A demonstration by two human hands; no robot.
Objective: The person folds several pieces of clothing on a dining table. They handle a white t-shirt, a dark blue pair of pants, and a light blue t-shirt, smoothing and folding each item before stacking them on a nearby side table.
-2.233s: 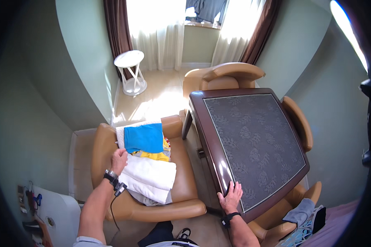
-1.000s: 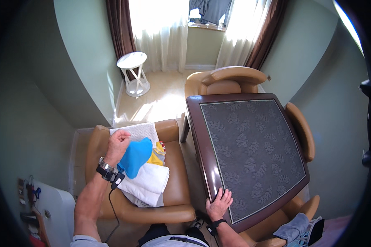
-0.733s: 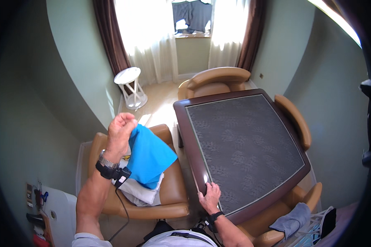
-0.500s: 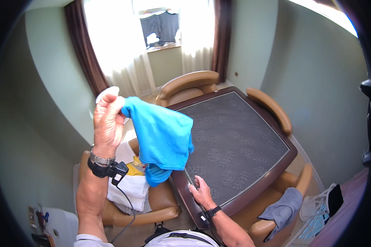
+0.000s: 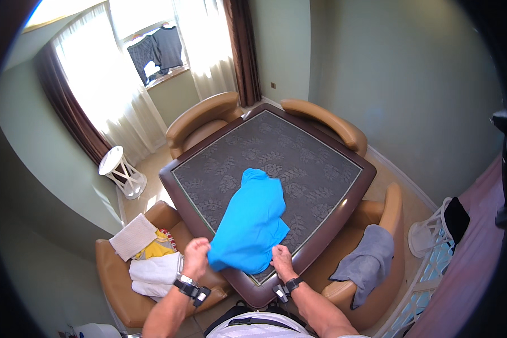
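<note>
A bright blue cloth stretches over the near part of the square table, its far end narrower and rumpled. I cannot tell whether it is a garment. My left hand is closed in a pinch on the cloth's near left corner, at the table's edge. On the near right side, my right hand pinches the cloth's edge just above the table's near corner. Both wrists wear dark bands with small devices.
Tan armchairs surround the table. The near left chair holds folded white and yellow cloths; a grey towel drapes over the near right chair. White round stools stand by the curtains and at the far right.
The blue cloth has come down from my raised left hand and now extends over the table. My left hand has lowered toward the table edge; my right hand now grips the cloth. The view has shifted.
</note>
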